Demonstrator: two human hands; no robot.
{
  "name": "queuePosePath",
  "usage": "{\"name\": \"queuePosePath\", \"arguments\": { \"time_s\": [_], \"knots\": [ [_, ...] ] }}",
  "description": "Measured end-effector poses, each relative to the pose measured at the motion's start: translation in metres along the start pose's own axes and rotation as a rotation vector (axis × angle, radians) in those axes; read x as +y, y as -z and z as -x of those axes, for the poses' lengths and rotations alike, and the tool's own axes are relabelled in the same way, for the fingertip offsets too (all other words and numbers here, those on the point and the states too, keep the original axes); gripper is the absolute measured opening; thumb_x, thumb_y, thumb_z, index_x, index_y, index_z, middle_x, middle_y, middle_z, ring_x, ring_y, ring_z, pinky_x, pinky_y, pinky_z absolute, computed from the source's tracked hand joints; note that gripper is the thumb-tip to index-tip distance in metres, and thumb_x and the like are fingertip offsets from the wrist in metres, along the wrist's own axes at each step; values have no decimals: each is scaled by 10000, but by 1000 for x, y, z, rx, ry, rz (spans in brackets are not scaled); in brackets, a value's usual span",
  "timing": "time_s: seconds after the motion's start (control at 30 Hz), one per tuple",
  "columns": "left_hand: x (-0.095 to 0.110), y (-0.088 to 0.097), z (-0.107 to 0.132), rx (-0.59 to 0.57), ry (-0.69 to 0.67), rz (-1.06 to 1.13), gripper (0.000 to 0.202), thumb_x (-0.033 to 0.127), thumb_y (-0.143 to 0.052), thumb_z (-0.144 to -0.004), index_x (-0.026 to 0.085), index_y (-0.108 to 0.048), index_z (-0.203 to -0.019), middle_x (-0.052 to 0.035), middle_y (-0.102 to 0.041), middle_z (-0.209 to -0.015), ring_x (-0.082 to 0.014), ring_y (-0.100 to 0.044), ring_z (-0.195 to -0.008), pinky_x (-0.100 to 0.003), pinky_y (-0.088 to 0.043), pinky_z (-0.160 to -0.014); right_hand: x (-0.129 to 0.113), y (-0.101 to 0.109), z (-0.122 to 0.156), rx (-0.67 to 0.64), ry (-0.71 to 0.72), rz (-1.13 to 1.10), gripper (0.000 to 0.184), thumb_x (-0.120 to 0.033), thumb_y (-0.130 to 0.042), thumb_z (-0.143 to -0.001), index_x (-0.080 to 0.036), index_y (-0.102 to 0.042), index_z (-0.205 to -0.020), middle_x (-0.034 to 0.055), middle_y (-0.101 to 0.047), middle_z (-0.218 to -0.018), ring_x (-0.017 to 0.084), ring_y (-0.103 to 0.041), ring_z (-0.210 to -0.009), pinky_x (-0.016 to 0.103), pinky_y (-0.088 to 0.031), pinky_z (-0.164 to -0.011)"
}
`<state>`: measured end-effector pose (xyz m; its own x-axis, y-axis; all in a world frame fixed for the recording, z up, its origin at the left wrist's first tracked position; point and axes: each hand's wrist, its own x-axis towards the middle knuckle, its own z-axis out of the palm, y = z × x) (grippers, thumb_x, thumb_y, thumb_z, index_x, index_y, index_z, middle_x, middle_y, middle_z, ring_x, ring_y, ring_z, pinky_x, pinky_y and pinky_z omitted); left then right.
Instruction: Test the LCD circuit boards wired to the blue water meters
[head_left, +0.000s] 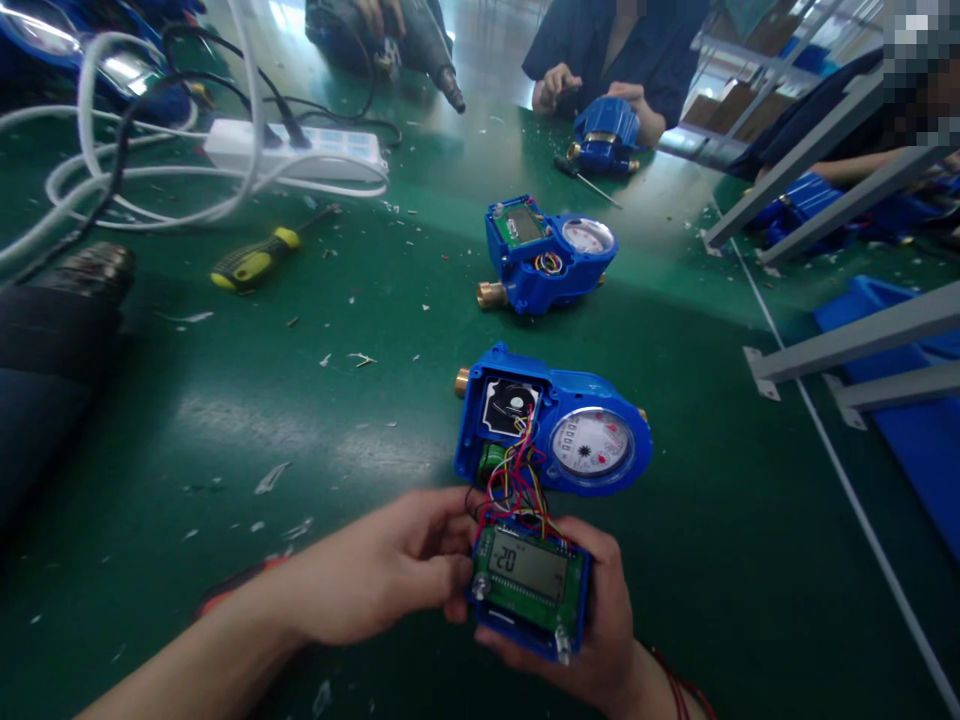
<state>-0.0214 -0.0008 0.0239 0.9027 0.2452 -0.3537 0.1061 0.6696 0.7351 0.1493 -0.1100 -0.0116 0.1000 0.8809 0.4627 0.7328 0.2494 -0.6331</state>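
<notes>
A blue water meter [555, 425] lies open on the green table, its dial on the right and a bundle of coloured wires [519, 478] coming out of its left cavity. The wires lead to a green circuit board with an LCD showing "20" [529, 580], set in a blue frame. My right hand [600, 625] cradles this module from below and the right. My left hand [394, 575] grips its left edge with thumb and fingers.
A second opened blue meter [547, 255] lies farther back. A yellow-and-black screwdriver [259, 260], a white power strip [300, 150] and cables lie at the back left. Other people's hands work on another meter [606, 132] at the far side. Grey metal rails [847, 350] and a blue bin [900, 400] stand at right.
</notes>
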Motion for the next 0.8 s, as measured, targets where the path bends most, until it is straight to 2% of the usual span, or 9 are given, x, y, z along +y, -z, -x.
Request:
{"name": "queuePosePath", "arguments": {
  "time_s": [0.1, 0.3, 0.47, 0.67, 0.8],
  "knots": [
    [-1, 0, 0, 8, -3, -19, 246, 136, -507, -816, 134, -517, -1062, -20, -589, -845, -83, -514, -709, -198, -410, -642, -1, -1, 0, 3, 41, -4, 654, -537, -615, -712, -146, -359, -1170, 60, -575, -873, 192, -637, -709, 277, -570, -581],
    [0, 0, -1, -5, -6, -18, 201, 152, -512, -811, 144, -536, -1010, -16, -569, -842, -92, -508, -715, -205, -407, -646, -1, -1, 3, 32, 64, 105, 647, -575, -591, -705, -143, -387, -1142, 65, -580, -840, 203, -634, -664, 299, -560, -525],
    [2, -1, -3, -9, -17, -92, 145, 93, -469, -792, 132, -528, -919, 2, -534, -784, -91, -454, -682, -219, -369, -636, 0, 0, 3, -37, 96, 24, 641, -465, -648, -693, -150, -355, -1168, 68, -613, -838, 214, -640, -693, 314, -560, -569],
    [-6, -2, -5, 44, 20, -176, 118, 121, -451, -796, 129, -519, -892, 2, -535, -771, -103, -464, -678, -238, -376, -633, -2, -1, -1, -67, 111, 87, 564, -438, -625, -719, -145, -393, -1141, 81, -643, -838, 223, -648, -699, 332, -562, -593],
    [-9, 0, -6, 156, 79, -350, 125, 203, -437, -827, 135, -536, -861, 2, -559, -751, -119, -500, -677, -236, -384, -612, -3, -3, -1, -69, 80, 170, 576, -467, -615, -725, -130, -404, -1142, 98, -662, -849, 224, -661, -680, 325, -565, -575]
  ]
}}
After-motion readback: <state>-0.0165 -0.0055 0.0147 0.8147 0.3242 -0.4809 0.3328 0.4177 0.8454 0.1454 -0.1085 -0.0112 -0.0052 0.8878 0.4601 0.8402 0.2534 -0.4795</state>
